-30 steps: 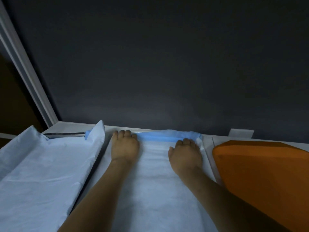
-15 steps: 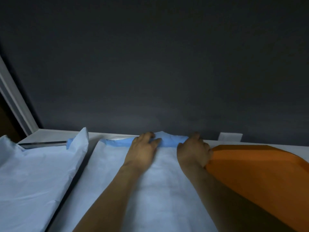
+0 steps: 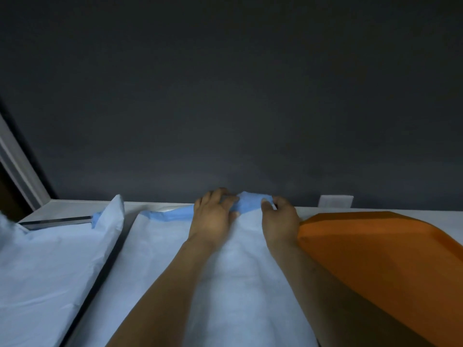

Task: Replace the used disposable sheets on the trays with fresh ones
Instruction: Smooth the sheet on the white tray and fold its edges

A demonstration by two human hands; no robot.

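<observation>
A pale white-blue disposable sheet (image 3: 160, 259) covers the middle tray, its blue far edge (image 3: 172, 216) folded along the back. My left hand (image 3: 213, 219) and my right hand (image 3: 280, 221) both pinch that blue edge at its middle, lifting it into a small peak (image 3: 250, 200) between them. The tray beneath is hidden by the sheet. A second sheet (image 3: 50, 259) lies crumpled over the tray on the left, a strip of that tray's metal rim (image 3: 55, 221) showing at the back.
An orange tray (image 3: 380, 266) sits on the right, its corner next to my right wrist. A dark wall (image 3: 225, 96) rises just behind the white counter edge (image 3: 155, 204). A small white block (image 3: 335, 201) stands at the back right. A white frame (image 3: 17, 166) slants at the far left.
Both hands went from lying flat near the sheet's far end to gripping its blue edge, drawing closer together and bunching it upward. The view shifted slightly to the left.
</observation>
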